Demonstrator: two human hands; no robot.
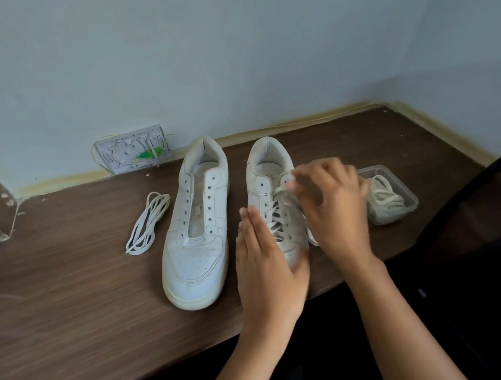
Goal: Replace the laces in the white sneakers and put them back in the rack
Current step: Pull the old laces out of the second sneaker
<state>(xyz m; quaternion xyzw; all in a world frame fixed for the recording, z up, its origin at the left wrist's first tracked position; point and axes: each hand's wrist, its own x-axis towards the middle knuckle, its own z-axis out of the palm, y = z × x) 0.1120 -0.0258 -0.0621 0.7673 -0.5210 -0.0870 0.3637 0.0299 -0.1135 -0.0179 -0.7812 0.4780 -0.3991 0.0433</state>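
Note:
Two white sneakers stand side by side on a brown wooden table (62,304), toes toward me. The left sneaker (195,232) has bare eyelets and no lace. A lace still runs through the right sneaker (271,193). My left hand (265,263) lies flat with straight fingers against that shoe's toe and left side. My right hand (333,206) hovers over its upper eyelets, fingers curled and pinching the lace (281,194) near the top; it is motion-blurred. A loose white lace (145,224) lies bundled left of the shoes.
A clear plastic tub (391,194) holding another cream lace sits right of the shoes. A small wall box with green parts (134,149) stands at the back wall. Walls close off the back and right. The table's front edge runs under my forearms.

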